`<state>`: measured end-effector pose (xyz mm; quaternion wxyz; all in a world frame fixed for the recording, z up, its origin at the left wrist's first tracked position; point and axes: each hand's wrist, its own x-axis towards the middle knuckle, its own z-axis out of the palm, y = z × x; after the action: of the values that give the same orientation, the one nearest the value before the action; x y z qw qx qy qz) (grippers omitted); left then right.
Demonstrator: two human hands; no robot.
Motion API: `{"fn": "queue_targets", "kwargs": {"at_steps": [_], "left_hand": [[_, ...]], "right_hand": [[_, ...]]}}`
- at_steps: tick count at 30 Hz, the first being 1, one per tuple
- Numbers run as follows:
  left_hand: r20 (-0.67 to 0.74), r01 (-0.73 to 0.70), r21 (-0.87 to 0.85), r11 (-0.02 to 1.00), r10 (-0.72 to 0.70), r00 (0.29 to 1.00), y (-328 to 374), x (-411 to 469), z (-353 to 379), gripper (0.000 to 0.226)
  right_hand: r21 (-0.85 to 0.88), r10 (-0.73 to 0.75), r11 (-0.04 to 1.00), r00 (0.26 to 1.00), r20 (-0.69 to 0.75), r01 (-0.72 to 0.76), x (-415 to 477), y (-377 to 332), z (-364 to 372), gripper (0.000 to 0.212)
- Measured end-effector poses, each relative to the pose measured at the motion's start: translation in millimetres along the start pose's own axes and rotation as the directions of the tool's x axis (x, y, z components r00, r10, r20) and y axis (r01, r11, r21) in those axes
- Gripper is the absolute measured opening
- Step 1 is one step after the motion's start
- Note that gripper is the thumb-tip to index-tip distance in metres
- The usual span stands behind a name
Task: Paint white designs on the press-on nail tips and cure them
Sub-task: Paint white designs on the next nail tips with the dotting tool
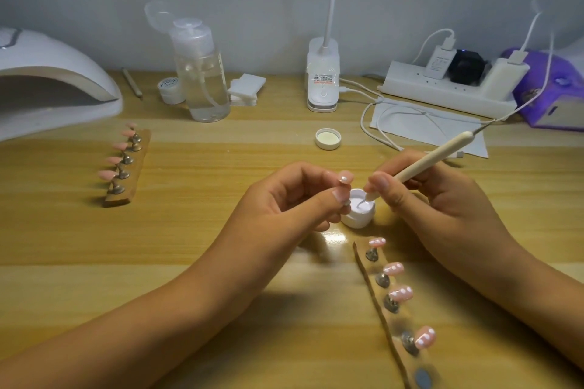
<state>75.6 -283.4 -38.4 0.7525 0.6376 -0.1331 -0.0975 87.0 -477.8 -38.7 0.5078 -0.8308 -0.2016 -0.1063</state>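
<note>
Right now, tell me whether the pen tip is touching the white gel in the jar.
Touching. The head view shows the pen, held by the right hand, with its tip dipped into the white gel inside the jar; no gap shows.

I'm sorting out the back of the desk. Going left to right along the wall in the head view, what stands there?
Curing lamp → small white jar → clear pump bottle → stack of white pads → desk lamp base → power strip → purple box.
</note>
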Motion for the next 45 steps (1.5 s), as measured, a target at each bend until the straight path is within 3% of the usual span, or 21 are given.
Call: {"fn": "queue_targets", "kwargs": {"at_steps": [5,11,19,24,30,45], "left_hand": [[-0.011,0.013,-0.011,1.000,-0.013,1.000,-1,1,0,0.011],[-0.015,0.016,-0.020,1.000,-0.016,1.000,-1,1,0,0.012],[0.011,0.011,-0.042,0.999,-0.011,1.000,-1,1,3,0.008],[0.067,-0.004,-0.023,1.000,0.006,0.998,1,-2,5,0.010],[0.083,0.005,0.012,1.000,-0.006,0.997,1,-3,5,0.007],[0.106,0.008,0.067,0.998,-0.015,0.994,1,-2,3,0.007]], "right_hand": [[-0.033,-0.021,0.999,1.000,0.019,0.022,-1,1,0,0.025],[-0.011,-0.010,1.000,1.000,-0.006,0.010,-1,-2,0,0.017],[0.420,0.146,0.906,0.970,-0.193,-0.053,1,-3,-8,0.016],[0.607,0.248,0.782,0.964,-0.094,-0.142,4,-1,-10,0.018],[0.733,0.257,0.660,0.966,-0.019,-0.161,5,-8,-6,0.024],[0.743,0.211,0.642,0.975,0.064,-0.188,2,-14,-1,0.030]]}}
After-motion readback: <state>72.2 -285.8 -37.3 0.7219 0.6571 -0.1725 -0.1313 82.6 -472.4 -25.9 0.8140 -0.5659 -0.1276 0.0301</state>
